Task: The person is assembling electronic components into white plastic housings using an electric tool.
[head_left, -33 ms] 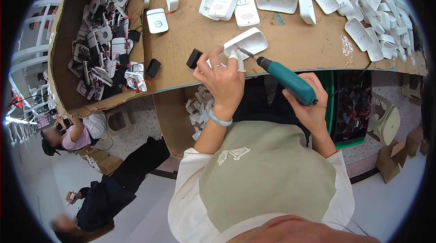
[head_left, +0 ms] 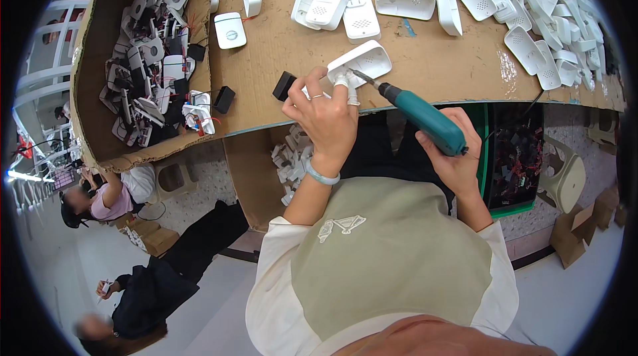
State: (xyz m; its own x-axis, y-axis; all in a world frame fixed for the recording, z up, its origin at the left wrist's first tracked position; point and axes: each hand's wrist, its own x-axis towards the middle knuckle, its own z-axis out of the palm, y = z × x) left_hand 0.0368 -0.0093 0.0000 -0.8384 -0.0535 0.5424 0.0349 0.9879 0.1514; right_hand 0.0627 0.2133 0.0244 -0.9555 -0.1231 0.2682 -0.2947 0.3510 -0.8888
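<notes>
A green electric screwdriver lies in my right hand, its fingers wrapped round the rear end. The bit points up and left into an open white plastic housing, close to my left fingertips. My left hand is closed on the near left end of that housing, with white coverings on some fingertips. Whether the bit touches a screw is hidden by those fingers. A black block stands just left of my left hand, with a white part partly hidden under the hand.
More white housings lie at the table's back, with a large heap at right. A cardboard box of wired white assemblies stands at left. Below the table edge are a green-rimmed crate and a stool. Two other people are at left.
The screwdriver and my right hand have shifted very slightly to the right. My left hand and the housing stay in place.
</notes>
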